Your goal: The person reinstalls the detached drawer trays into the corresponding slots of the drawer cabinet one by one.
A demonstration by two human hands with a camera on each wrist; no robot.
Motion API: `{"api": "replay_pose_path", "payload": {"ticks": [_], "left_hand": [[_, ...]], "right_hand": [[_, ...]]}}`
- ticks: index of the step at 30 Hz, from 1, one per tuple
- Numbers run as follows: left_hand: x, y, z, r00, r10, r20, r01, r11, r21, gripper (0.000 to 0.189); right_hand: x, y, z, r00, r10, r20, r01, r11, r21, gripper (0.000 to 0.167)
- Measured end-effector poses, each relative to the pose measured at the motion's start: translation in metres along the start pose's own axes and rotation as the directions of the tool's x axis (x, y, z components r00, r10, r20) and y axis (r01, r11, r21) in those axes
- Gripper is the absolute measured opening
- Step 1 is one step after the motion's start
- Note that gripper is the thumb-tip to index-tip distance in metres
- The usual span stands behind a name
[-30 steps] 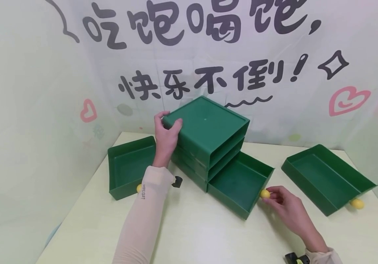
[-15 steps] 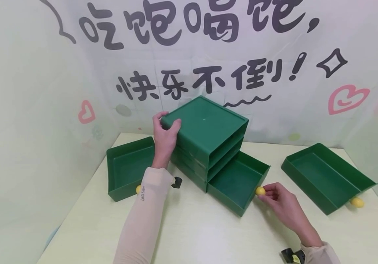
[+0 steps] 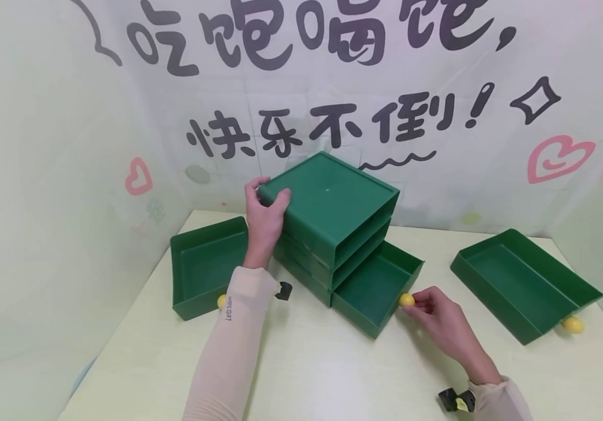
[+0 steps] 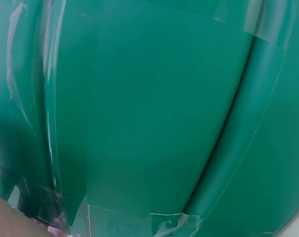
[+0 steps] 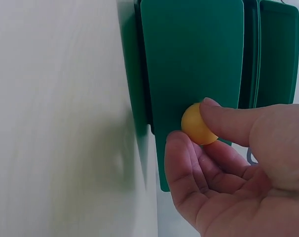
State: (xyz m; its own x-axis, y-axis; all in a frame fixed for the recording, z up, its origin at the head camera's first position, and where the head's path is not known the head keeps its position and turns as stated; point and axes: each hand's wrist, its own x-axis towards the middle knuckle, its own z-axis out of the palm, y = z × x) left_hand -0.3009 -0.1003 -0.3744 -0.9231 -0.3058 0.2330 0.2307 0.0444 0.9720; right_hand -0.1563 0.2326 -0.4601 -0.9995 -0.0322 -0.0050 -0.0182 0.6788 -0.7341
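Observation:
A green drawer cabinet point(image 3: 327, 199) stands turned at an angle on the table. My left hand point(image 3: 265, 225) grips its back left top corner, thumb on top and fingers over the edge. The left wrist view is filled by the cabinet's green side point(image 4: 144, 103), with clear tape strips on it. From the lowest slot a green drawer point(image 3: 372, 286) sticks out, with nothing inside. Its round yellow knob point(image 3: 406, 300) is pinched between thumb and fingers of my right hand point(image 3: 440, 324). In the right wrist view the knob sits on the drawer's flat front point(image 5: 194, 54). Both upper slots are without drawers.
One loose green drawer point(image 3: 206, 263) lies on the left, its yellow knob partly behind my left sleeve point(image 3: 243, 339). Another loose drawer point(image 3: 522, 280) lies on the right with its knob point(image 3: 573, 325) facing me. A printed cloth wall point(image 3: 217, 187) rises right behind the table.
My right hand has moved left and slightly back, and the bottom drawer has slid further into the cabinet with it. The left hand keeps its grip on the cabinet corner.

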Motion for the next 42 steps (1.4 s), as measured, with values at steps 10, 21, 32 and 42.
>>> {"api": "replay_pose_path", "payload": {"ticks": [10,21,32,42], "left_hand": [[0.000,0.001,-0.002,1.000,0.015,-0.002,-0.015,1.000,-0.004,0.056],[0.001,0.000,-0.001,1.000,0.004,-0.003,-0.004,1.000,0.008,0.059],[0.000,-0.002,0.001,1.000,-0.002,0.003,0.002,1.000,0.007,0.059],[-0.001,-0.002,0.001,1.000,-0.010,-0.011,0.010,1.000,-0.011,0.054]], "right_hand": [[0.006,-0.007,0.006,1.000,0.012,0.019,-0.013,1.000,0.023,0.031],[0.015,-0.017,0.016,0.998,0.045,0.041,-0.050,0.990,0.133,0.034],[0.023,-0.019,0.024,0.997,0.047,0.059,-0.057,0.982,0.182,0.034],[0.030,-0.023,0.036,0.996,0.058,0.063,-0.072,0.965,0.254,0.035]]}}
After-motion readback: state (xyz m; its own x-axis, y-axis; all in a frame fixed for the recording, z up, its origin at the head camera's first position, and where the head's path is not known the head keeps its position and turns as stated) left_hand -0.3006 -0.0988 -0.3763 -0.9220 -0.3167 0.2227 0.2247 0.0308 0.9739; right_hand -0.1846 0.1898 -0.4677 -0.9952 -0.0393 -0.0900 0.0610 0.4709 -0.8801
